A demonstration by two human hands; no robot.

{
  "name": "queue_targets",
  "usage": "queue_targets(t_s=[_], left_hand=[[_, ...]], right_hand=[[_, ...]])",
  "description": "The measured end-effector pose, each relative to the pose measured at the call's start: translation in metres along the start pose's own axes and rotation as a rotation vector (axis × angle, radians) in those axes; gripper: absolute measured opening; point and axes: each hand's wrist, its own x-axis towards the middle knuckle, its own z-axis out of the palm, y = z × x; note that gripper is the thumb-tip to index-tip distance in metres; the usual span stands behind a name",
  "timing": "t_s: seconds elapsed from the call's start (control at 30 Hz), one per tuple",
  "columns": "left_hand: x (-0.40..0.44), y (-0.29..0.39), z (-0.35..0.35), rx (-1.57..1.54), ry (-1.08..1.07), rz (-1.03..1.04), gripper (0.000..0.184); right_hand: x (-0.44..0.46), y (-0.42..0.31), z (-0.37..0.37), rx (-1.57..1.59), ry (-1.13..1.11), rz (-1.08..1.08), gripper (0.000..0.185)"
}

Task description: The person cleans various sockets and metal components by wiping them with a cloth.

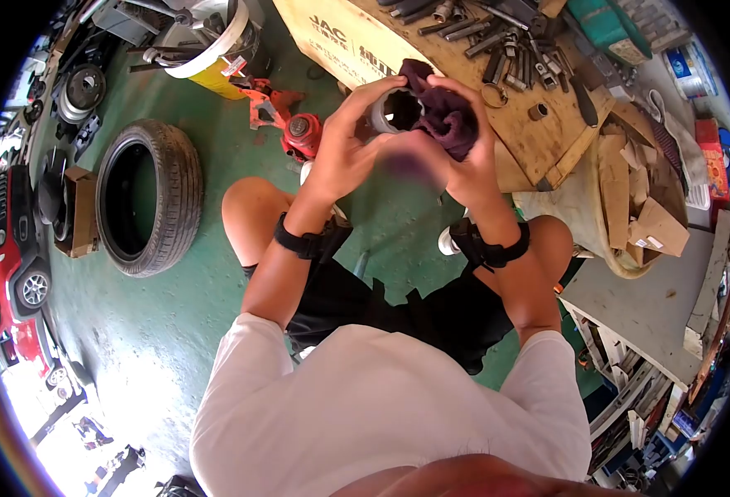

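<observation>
My left hand (346,147) is closed around a hollow, ring-like metal part (379,114), its dark opening facing up toward me. A dark purple cloth (449,118) is bunched in my right hand (474,161) and pressed against the right side of the metal part. Some of the cloth hangs blurred below the two hands. Both hands are raised in front of my knees, near the corner of a wooden workbench with a JAC-printed board (323,37) on its side. My fingers partly hide the metal part.
Sockets and tools (514,54) crowd the bench top, with a small metal bushing (538,111) nearer its edge. Left of me are a tire (162,199), a red jack (302,132) and a white-and-yellow bucket (216,66). A bin of torn cardboard (642,199) stands right.
</observation>
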Motion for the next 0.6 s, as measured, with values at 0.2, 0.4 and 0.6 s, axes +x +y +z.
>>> queue_targets(t_s=[0.2,0.4,0.6], left_hand=[[-0.001,-0.002,0.002,0.047,-0.015,-0.07,0.063],[0.014,0.002,-0.002,-0.025,0.302,0.009,0.057],[0.058,0.018,-0.027,-0.053,0.501,-0.031,0.049]], right_hand=[[0.003,0.008,-0.011,-0.206,0.119,-0.013,0.043],[-0.009,-0.011,-0.007,-0.17,-0.004,-0.001,0.034],[-0.016,-0.011,-0.004,-0.166,-0.203,0.025,0.035]])
